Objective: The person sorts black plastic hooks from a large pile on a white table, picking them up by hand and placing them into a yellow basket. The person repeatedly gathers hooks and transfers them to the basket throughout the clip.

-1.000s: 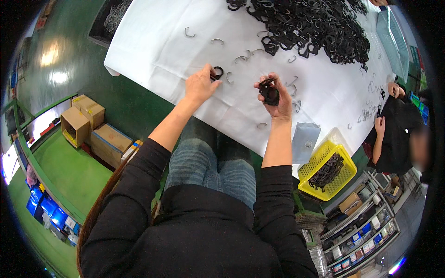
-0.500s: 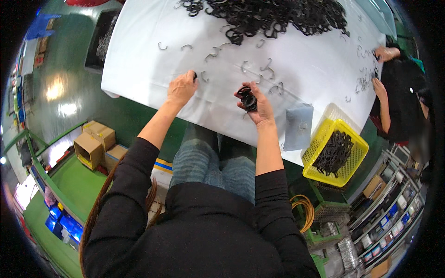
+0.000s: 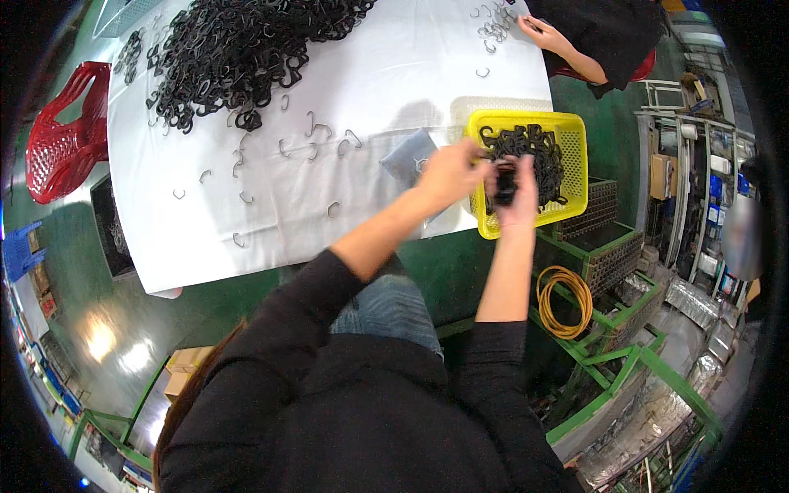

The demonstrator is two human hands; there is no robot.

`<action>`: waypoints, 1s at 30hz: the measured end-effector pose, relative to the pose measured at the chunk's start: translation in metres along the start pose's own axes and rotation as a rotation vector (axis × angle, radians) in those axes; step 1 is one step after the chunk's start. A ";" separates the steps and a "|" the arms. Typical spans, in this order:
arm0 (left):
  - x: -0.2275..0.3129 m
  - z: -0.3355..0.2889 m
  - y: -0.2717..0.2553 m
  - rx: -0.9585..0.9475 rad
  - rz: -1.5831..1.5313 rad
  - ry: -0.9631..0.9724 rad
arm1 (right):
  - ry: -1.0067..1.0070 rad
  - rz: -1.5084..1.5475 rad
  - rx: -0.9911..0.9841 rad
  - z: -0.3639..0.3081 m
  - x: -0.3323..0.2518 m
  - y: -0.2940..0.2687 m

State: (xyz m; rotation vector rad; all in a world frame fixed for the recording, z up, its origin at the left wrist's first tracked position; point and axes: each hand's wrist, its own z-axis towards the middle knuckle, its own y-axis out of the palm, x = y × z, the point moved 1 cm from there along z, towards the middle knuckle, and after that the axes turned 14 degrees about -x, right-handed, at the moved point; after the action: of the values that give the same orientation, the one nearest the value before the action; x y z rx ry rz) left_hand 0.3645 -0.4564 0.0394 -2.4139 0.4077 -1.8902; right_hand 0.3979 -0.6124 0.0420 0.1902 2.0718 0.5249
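Note:
My right hand point(image 3: 519, 197) is cupped over the near left part of a yellow basket point(image 3: 577, 164), its fingers round a bunch of black C-shaped clips point(image 3: 504, 182). Close beside it, at the basket's left rim, my left hand point(image 3: 450, 174) has its fingers curled together, blurred by motion; what they hold is hidden. Inside the basket lies a heap of similar black clips point(image 3: 542, 152). Under my left hand, a blue-grey flat packet point(image 3: 404, 158) rests on the white table point(image 3: 288, 209).
A large pile of black clips point(image 3: 230, 62) covers the far left of the table. Loose metal C-shaped hooks point(image 3: 246, 197) are scattered nearer. Another person's hand point(image 3: 544, 34) is at the far right edge. A red chair point(image 3: 57, 156) stands left, a coiled orange hose point(image 3: 564, 302) below the basket.
My view has turned right. Both hands have moved from over the table to the yellow basket, the right still carrying black clips. The left has come close beside the right.

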 end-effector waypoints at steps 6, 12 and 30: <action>0.003 0.003 0.034 0.137 0.385 0.312 | -0.097 -1.025 0.527 0.013 -0.052 -0.081; -0.154 -0.146 -0.036 0.106 0.825 -0.072 | -0.190 -0.938 0.555 -0.046 -0.003 -0.108; -0.243 -0.169 -0.206 0.622 1.077 -0.500 | -0.049 -1.295 -0.037 -0.038 0.046 0.024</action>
State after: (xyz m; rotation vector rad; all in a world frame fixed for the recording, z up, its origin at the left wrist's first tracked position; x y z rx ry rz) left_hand 0.1855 -0.1799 -0.1071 -1.5901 0.7275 -0.7576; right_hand 0.3402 -0.5866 0.0338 -1.0801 1.6910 -0.2479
